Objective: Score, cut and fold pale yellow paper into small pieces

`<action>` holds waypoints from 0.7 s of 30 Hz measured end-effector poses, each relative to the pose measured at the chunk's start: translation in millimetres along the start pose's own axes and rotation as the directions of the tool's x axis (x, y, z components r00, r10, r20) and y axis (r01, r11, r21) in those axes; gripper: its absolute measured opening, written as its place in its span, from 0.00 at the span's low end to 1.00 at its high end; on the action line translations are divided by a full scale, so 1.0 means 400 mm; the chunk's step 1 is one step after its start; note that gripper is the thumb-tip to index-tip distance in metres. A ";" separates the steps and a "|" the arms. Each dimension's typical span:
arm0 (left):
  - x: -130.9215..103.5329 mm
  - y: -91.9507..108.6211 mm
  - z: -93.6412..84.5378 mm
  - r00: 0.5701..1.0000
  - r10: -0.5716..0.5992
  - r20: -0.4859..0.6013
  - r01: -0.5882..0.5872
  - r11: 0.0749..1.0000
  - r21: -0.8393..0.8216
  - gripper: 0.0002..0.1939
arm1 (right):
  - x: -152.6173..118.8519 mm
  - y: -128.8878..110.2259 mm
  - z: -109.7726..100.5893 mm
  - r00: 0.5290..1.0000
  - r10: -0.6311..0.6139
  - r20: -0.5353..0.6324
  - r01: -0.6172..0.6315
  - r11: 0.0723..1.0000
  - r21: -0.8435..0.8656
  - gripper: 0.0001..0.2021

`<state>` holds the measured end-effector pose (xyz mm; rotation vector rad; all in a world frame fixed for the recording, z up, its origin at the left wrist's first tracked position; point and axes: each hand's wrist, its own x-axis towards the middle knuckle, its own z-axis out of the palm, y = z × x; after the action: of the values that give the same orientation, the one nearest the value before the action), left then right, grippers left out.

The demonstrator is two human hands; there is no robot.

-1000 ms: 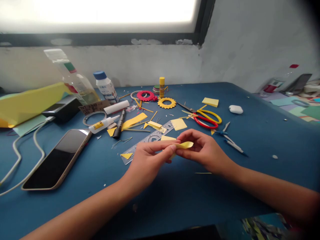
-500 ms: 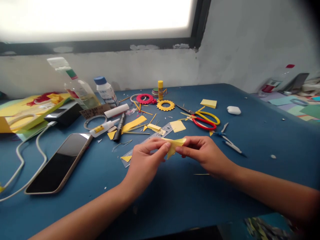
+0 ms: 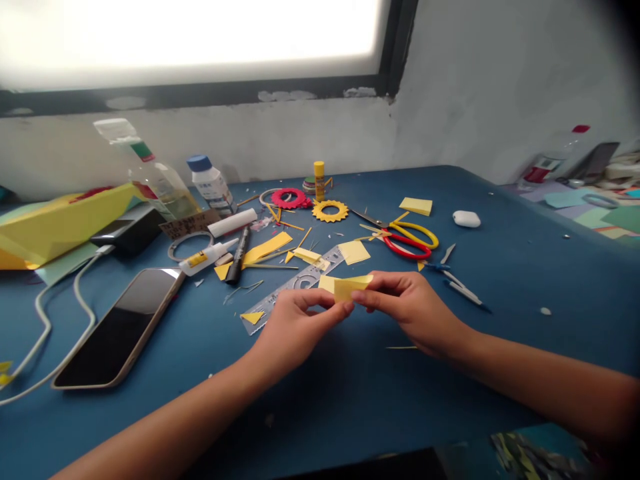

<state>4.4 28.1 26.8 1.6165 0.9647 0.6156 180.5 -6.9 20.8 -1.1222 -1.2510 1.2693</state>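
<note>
A small folded piece of yellow paper (image 3: 346, 288) is held above the table between both hands. My left hand (image 3: 305, 320) pinches its lower left edge with thumb and fingers. The right end sits in the closed fingers of my right hand (image 3: 413, 307). Just behind them lies a clear plastic ruler (image 3: 280, 293) with a yellow paper triangle (image 3: 253, 317) on it. A yellow paper square (image 3: 354, 251) rests near the ruler's far end. Beyond my right hand are scissors (image 3: 410, 239) with red and yellow handles, and a blue and white compass (image 3: 457, 283).
A phone (image 3: 120, 327) with white cables lies at the left. Behind it stand a black box (image 3: 127, 227), a clear bottle (image 3: 163, 183) and a blue-capped bottle (image 3: 210, 181). A glue stick (image 3: 319, 181), a yellow paper ring (image 3: 330, 211) and a white case (image 3: 467, 219) lie farther back.
The yellow paper has gone from a pinched, pointed shape to a flatter folded strip. My left thumb has slid right and slightly down. Yellow sheets at the far left have tipped up.
</note>
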 end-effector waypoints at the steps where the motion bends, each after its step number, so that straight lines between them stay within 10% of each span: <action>1: 0.001 -0.003 -0.003 1.000 0.004 0.003 -0.004 1.000 -0.010 0.12 | 0.002 0.000 -0.003 1.000 0.005 -0.016 -0.005 1.000 0.006 0.05; 9: 0.017 -0.045 -0.028 0.991 -0.065 -0.121 0.062 0.998 -0.033 0.12 | 0.022 -0.037 -0.051 0.913 0.066 -0.403 0.046 0.964 0.261 0.06; 21: -0.006 0.007 0.009 0.999 -0.021 0.030 0.026 0.984 -0.176 0.11 | -0.004 -0.002 -0.005 0.991 0.118 -0.058 -0.105 0.978 0.181 0.02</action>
<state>6.6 23.9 28.6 1.4516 0.8822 0.6419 182.5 -8.4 21.7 -1.1092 -1.0144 1.3855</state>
